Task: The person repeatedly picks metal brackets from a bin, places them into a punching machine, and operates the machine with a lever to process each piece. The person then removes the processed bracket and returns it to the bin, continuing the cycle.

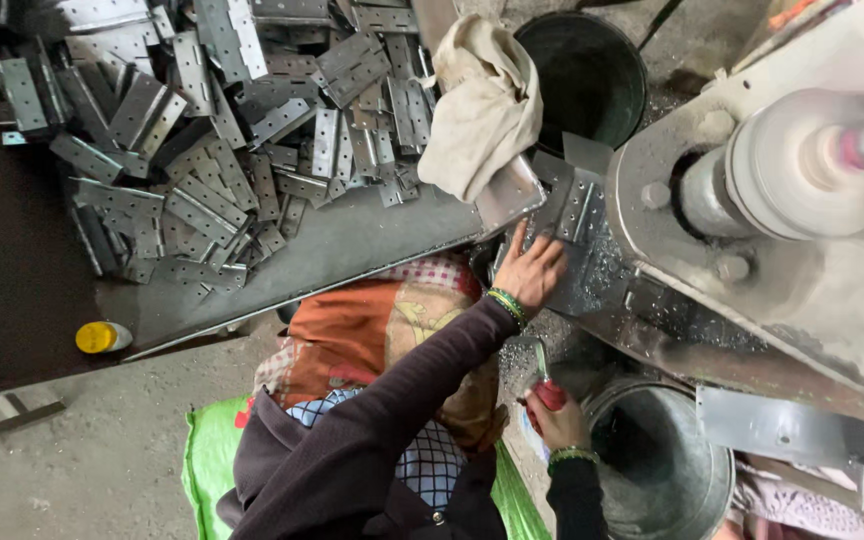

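At centre, left hand: your left hand [530, 272] reaches forward, fingers [518, 243] spread flat, gripping nothing, tips touching a hinge plate [572, 205].
Plate position: just beyond those fingertips, on the machine bed [592, 275] under the wheel [802, 160]; long axis up-right.
Right hand: your right hand [555, 418] sits nearer your body, closed round a red-handled tool [548, 390].
Nearer hand: left.
Desk: pile of plates [212, 130] far left.

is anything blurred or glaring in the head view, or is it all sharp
Head view: the round wheel at right is smeared with motion blur; the pile of hinge plates and the left hand are fairly sharp; soft, even light gives mild sheen on the metal tray, no harsh glare; the far left edge falls into dark shadow.
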